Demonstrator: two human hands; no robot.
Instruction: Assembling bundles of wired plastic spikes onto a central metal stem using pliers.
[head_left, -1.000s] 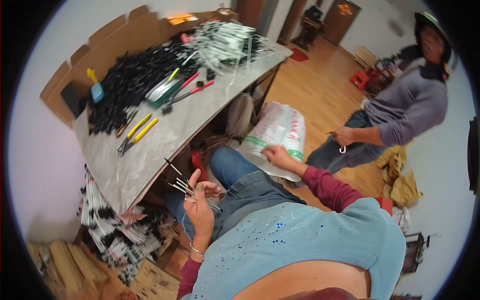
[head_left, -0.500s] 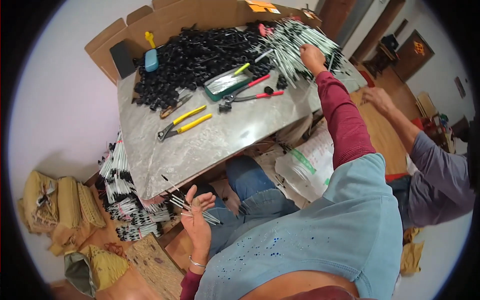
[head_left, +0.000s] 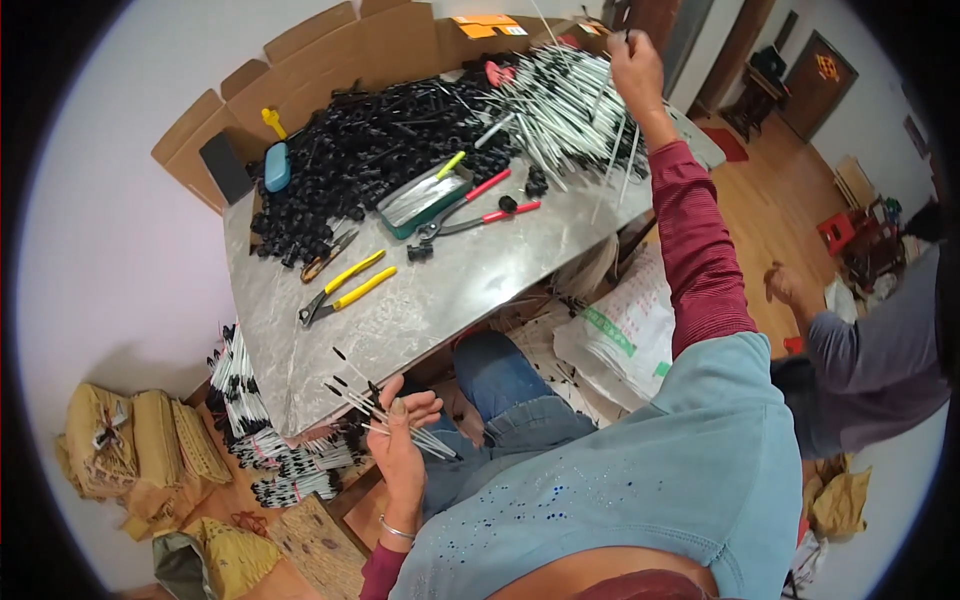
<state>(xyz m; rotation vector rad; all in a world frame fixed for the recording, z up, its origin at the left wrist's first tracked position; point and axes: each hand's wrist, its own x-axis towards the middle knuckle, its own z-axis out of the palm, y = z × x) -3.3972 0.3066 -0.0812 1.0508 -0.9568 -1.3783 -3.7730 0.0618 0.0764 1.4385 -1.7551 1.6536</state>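
The left hand (head_left: 402, 445) pinches thin white black-tipped sticks (head_left: 432, 443) under its thumb — beside the grey marbled tabletop (head_left: 445, 280). The right hand (head_left: 638, 78) is raised at the heaped white rods (head_left: 560, 105) — whether pinching one, I cannot tell.

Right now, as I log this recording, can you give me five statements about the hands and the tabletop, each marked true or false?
1. The left hand holds several thin black-tipped white sticks. True.
2. The yellow-handled pincers and the red-handled pincers both lie on the grey table. True.
3. The red-handled pincers are nearer the left hand than the yellow-handled pincers. False: the yellow-handled pincers are nearer.
4. The right hand is raised by the heap of white sticks. True.
5. The right hand is lower in the view than the left hand. False: it is well above the left hand.
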